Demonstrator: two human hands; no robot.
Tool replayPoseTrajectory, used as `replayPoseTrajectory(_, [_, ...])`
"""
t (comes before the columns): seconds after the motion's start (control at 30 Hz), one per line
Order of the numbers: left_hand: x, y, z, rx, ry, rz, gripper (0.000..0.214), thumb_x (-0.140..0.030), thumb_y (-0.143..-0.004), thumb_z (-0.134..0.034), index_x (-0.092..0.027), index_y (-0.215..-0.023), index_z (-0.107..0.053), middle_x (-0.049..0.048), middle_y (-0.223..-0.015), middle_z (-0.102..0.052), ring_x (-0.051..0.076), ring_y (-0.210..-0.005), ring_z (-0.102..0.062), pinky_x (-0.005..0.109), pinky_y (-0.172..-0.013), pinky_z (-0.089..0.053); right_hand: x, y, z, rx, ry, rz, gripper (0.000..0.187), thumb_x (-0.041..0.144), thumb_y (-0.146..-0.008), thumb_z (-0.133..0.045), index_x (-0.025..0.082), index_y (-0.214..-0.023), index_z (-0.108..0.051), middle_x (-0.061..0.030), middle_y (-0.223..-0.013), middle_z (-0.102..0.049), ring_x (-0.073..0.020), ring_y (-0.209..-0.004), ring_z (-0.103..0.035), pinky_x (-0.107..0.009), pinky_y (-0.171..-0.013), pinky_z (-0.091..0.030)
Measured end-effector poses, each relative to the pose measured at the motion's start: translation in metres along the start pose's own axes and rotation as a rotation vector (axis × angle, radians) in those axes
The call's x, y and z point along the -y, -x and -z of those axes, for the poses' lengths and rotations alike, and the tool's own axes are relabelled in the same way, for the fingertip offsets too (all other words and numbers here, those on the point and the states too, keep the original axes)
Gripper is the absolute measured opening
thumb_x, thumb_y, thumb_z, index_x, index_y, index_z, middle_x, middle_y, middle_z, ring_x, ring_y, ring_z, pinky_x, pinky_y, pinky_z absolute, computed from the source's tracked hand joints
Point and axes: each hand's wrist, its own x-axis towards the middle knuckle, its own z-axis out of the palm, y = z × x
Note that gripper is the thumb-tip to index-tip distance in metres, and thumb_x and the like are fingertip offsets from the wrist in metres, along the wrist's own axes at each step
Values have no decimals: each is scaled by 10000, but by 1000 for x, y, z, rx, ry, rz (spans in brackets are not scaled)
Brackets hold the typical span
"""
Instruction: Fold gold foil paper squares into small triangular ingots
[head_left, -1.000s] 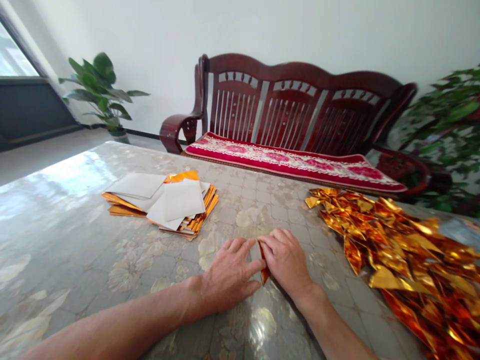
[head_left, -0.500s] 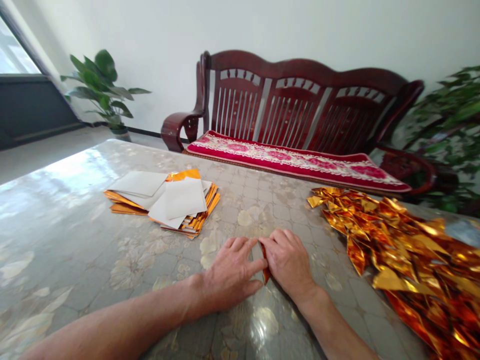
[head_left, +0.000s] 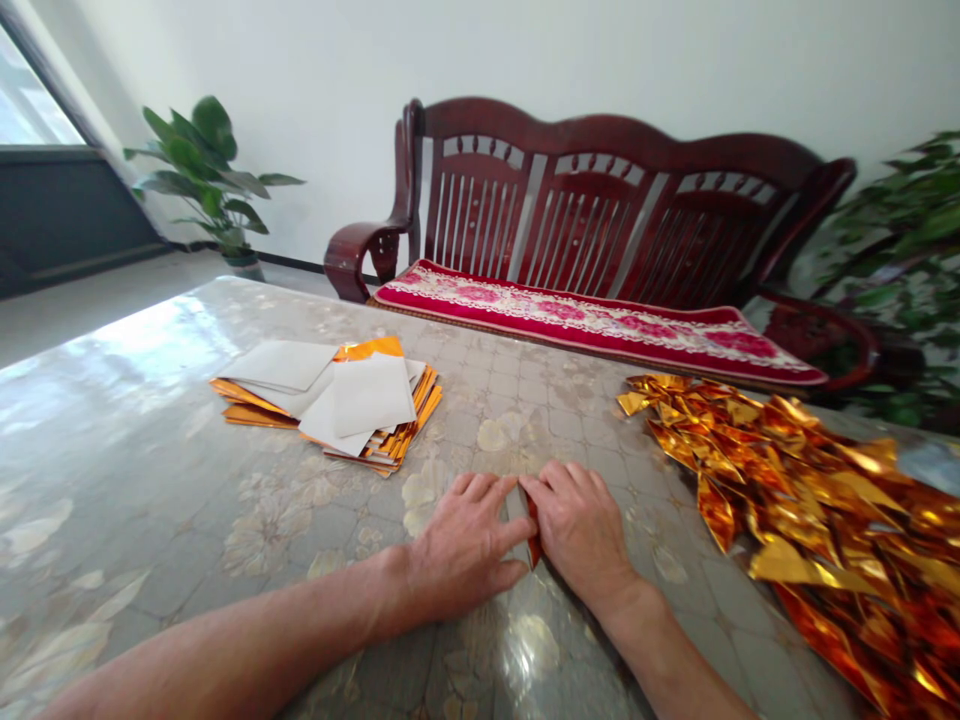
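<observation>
A broad table (head_left: pixel 187 540) with a glossy, floral-patterned top fills the lower view. Beyond it stands a dark red wooden bench (head_left: pixel 589 215), its seat covered by a crimson flowered cloth (head_left: pixel 592 318). On the table at right spreads a heap of folded gold foil pieces (head_left: pixel 810 520); at centre-left lies a loose stack of square papers (head_left: pixel 371 395), white sides mostly up, orange foil showing at the edges.

Between them, the person's left hand (head_left: pixel 469 540) rests with fingers spread and slightly bent over a small, partly folded sheet (head_left: pixel 517 505) lying on the table. The right hand (head_left: pixel 585 525) has its fingers curled together against the sheet's coppery edge; whether they pinch it cannot be told. Compared with a second ago, both hands keep nearly the same pose, while bench, stack and heap appear slightly farther right.
</observation>
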Motion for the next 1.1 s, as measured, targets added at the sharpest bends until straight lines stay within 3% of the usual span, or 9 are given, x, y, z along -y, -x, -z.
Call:
replayPoseTrajectory(0.4, [2, 2, -3, -29, -5, -13, 346, -406, -854, -649, -287, -1174, -593, 97, -1393, -467, 299, -1239, -458, 483, -1044, -398, 3, 1, 0, -4, 54, 25, 90, 204, -912, -621, 234, -974, -680, -38, -863, -613, -229, -857, -469, -375, -754, -307])
replayPoseTrajectory(0.73, [11, -3, -5, -74, -13, -132, 385, -437, -833, -671, -239, -1157, -604, 136, -1432, -460, 310, -1386, -364, 456, -1145, -317, 3, 2, 3, -4, 66, 35, 100, 169, -870, -639, 229, -940, -678, -48, -859, -617, -234, -864, -472, -381, -763, -299])
replayPoseTrajectory(0.93, [12, -4, -3, -72, -46, -164, 367, -437, -839, -661, -219, -1129, -608, 151, -1407, -481, 315, -1370, -387, 456, -1141, -326, -1, 3, 5, 9, -28, 5, 122, 157, -854, -638, 240, -934, -679, -39, -859, -631, -235, -884, -493, -382, -782, -312])
replayPoseTrajectory(1.1, [12, -4, -1, -86, -48, -171, 383, -435, -846, -657, -246, -1175, -601, 132, -1364, -507, 307, -1330, -424, 466, -1138, -323, -10, 6, 3, 8, -224, -111, 238, 96, -838, -597, 274, -973, -680, -4, -883, -656, -202, -899, -535, -334, -794, -343])
